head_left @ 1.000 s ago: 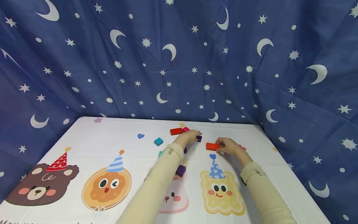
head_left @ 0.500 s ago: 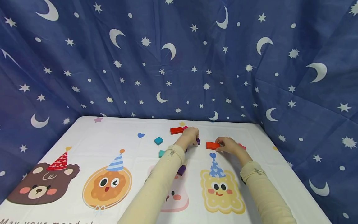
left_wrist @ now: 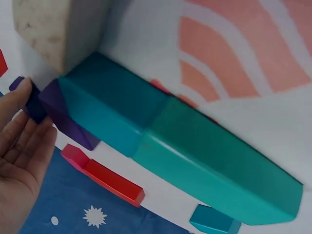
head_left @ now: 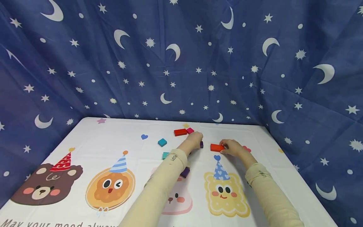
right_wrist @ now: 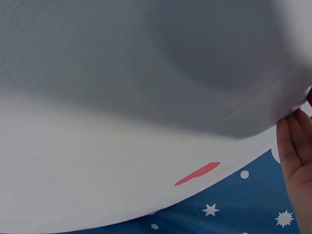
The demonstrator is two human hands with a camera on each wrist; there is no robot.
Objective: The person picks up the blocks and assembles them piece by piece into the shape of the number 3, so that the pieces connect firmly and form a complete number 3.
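My left hand (head_left: pixel 194 140) is at the far middle of the white table, pinching a small dark purple block (left_wrist: pixel 35 103) between thumb and fingers. In the head view only one end of that block shows past the knuckles. To the right, my right hand (head_left: pixel 233 147) grips the right end of a red rectangular block (head_left: pixel 216 148) lying on the table. A second purple block (left_wrist: pixel 73 114) sits close to the left hand's fingertips in the left wrist view. Beside it runs a row of a blue block (left_wrist: pixel 105 102) and a teal block (left_wrist: pixel 219 161).
Behind the left hand lie another red block (head_left: pixel 180 132) and a pink block (head_left: pixel 190 130), end to end. A blue block (head_left: pixel 162 142) lies to their left. Nearer, another purple block (head_left: pixel 185 172) shows beside the left sleeve. A speckled cream block (left_wrist: pixel 46 29) stands near the row.
The left hand has turned and curled in, drawing the purple block slightly nearer the person. The right hand and its red block have stayed in place.
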